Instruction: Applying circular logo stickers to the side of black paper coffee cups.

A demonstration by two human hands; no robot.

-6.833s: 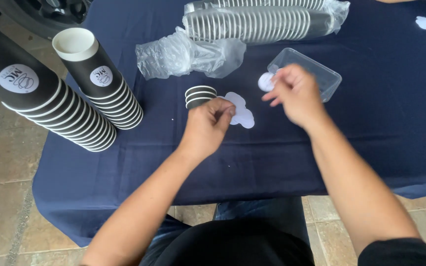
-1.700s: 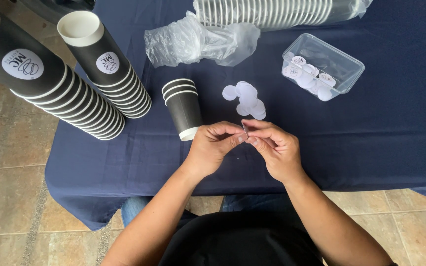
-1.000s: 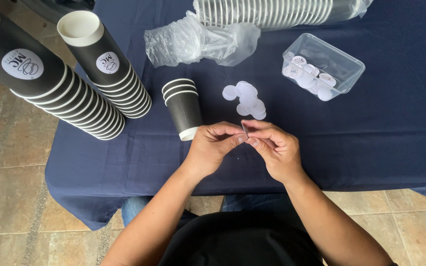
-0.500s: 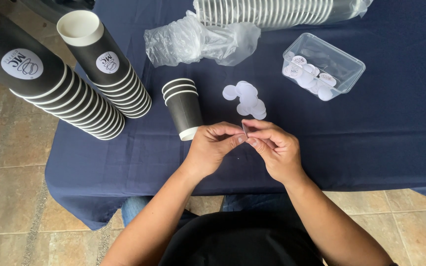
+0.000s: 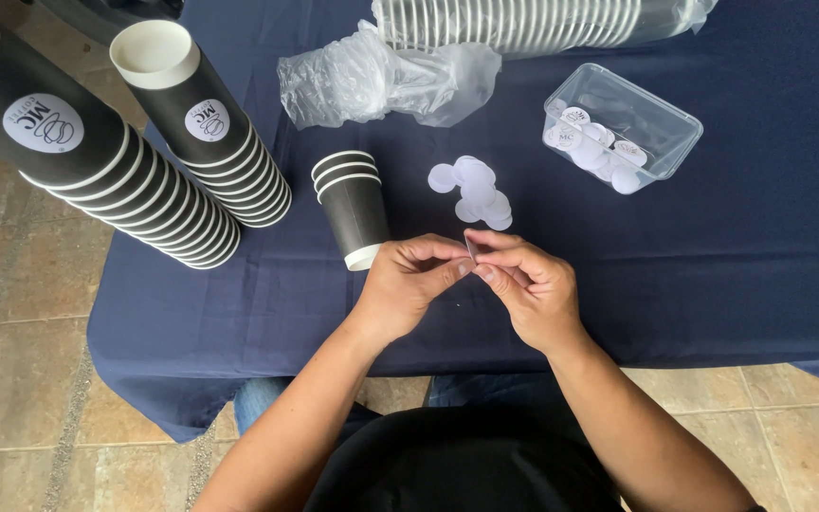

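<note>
My left hand (image 5: 409, 284) and my right hand (image 5: 531, 289) meet over the table's near edge, fingertips pinched together on a small round sticker (image 5: 471, 248) held edge-on between them. Just beyond the hands lies a heap of white round backing papers (image 5: 474, 192). A short stack of black paper cups (image 5: 353, 207) stands upside down left of the heap, close to my left hand. A clear plastic tub (image 5: 661, 118) with several round stickers inside sits at the right.
Two tall leaning stacks of black cups with round labels (image 5: 210, 128) (image 5: 87, 161) stand at the left. A crumpled clear plastic sleeve (image 5: 372, 81) and a long sleeved row of cups (image 5: 523, 21) lie at the back. The dark blue tablecloth (image 5: 732, 265) covers the table.
Compared with several seconds ago, both hands have come together near the table edge on the sticker, and the small cup stack is taller. Over the last second nothing has visibly moved.
</note>
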